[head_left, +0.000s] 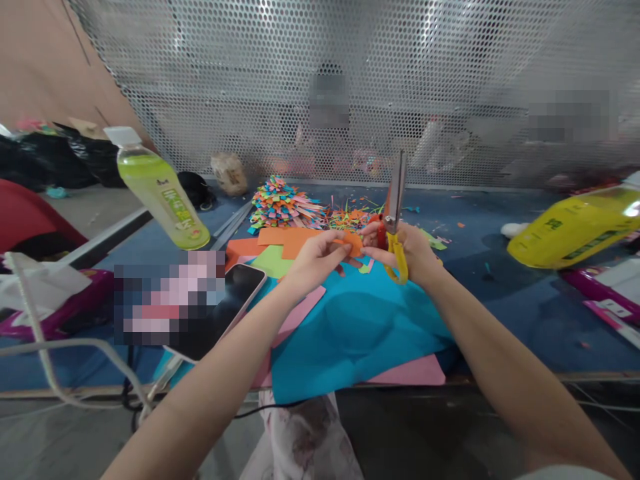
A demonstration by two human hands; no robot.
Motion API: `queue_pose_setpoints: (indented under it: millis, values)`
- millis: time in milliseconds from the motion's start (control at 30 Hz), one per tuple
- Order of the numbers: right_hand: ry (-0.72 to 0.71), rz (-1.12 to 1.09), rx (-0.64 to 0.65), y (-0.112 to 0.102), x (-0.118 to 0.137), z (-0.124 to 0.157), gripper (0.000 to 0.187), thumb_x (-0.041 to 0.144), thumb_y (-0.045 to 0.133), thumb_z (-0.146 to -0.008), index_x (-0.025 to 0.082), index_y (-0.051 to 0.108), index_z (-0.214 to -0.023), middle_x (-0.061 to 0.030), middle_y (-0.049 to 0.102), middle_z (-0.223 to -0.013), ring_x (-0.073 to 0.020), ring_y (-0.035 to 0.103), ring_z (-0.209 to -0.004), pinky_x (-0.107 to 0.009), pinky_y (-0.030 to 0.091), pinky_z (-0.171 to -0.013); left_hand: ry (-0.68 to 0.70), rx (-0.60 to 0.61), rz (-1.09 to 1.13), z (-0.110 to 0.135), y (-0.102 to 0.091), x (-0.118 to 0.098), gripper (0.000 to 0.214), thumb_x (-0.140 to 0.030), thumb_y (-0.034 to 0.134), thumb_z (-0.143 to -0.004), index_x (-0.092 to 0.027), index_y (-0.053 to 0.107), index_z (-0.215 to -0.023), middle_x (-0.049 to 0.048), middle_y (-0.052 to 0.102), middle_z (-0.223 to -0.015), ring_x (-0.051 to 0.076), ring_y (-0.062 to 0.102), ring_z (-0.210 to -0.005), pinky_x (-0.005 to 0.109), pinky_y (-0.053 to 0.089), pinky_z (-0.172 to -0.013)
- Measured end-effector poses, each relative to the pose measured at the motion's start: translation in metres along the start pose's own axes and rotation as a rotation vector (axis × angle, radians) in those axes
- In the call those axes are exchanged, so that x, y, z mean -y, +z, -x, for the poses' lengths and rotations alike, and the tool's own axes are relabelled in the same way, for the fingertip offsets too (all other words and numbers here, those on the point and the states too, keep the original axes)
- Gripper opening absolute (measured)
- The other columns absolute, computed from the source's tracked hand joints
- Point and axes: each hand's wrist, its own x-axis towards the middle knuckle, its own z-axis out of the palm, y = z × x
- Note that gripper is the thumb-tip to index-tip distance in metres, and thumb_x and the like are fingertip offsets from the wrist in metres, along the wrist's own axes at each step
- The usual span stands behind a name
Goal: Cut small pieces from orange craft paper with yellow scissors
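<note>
My left hand pinches a small piece of orange paper in front of me. From the other side, the fingers of my right hand meet the edge of this paper. That same hand also holds a pair of scissors with yellow and red handles, blades pointing up and away from me. Larger orange sheets, a light green sheet and a big blue sheet lie beneath my hands. A pink sheet shows under the blue one.
Behind my hands stands a heap of multicoloured paper strips beside shredded scraps. A phone with a cable lies left. Drink bottles stand left and lean right. A perforated metal panel closes the table's back.
</note>
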Motion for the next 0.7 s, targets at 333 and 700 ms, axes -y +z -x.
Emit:
queue_pose_setpoints:
  millis: [333, 700]
  values:
    - [0.032, -0.01, 0.024, -0.0042, -0.0075, -0.0056, 0.038, 0.038, 0.077, -0.057, 0.022, 0.059, -0.087, -0.0011, 0.064, -0.077, -0.0125, 0.056, -0.057, -0.028, 0.047, -0.054, 0.045, -0.118, 0.006, -0.0046, 0.0, 0.0066, 0.024, -0.027, 0.071, -0.066, -0.016, 0.057, -0.082, -0.0016, 0.062, -0.055, 0.012, 0.061, -0.05, 0.022, 0.046, -0.044]
    - [0.046, -0.063, 0.055, -0.0047, -0.0105, -0.0031, 0.035, 0.033, 0.077, -0.06, 0.021, 0.061, -0.088, -0.003, 0.065, -0.081, -0.0186, 0.064, -0.074, -0.029, 0.05, -0.057, 0.079, -0.195, -0.007, -0.0041, 0.0011, 0.0075, 0.021, -0.027, 0.073, -0.062, -0.016, 0.06, -0.074, 0.0003, 0.066, -0.062, 0.012, 0.063, -0.055, 0.022, 0.05, -0.046]
